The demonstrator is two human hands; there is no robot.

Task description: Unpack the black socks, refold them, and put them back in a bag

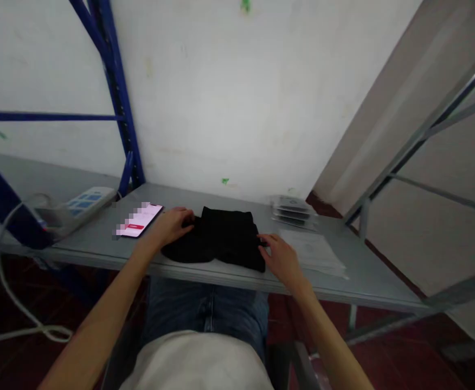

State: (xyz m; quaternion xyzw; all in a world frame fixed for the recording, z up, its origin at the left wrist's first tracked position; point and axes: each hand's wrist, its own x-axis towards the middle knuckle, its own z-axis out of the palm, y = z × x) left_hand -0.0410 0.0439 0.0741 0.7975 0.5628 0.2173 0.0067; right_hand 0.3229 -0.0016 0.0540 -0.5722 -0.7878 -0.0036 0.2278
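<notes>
A black garment, folded into a rough rectangle, lies flat on the grey tabletop in front of me. Which kind of garment it is cannot be made out. At its left edge, my left hand has its fingers curled down on the fabric. My right hand pinches the right edge between thumb and fingers. Just right of that hand lie flat clear plastic bags. Behind them is a small stack of packed flat items.
A phone with a lit screen lies left of my left hand. Farther left are a white power strip and a loose white cable. A blue rack post rises at the back left; a white wall stands behind.
</notes>
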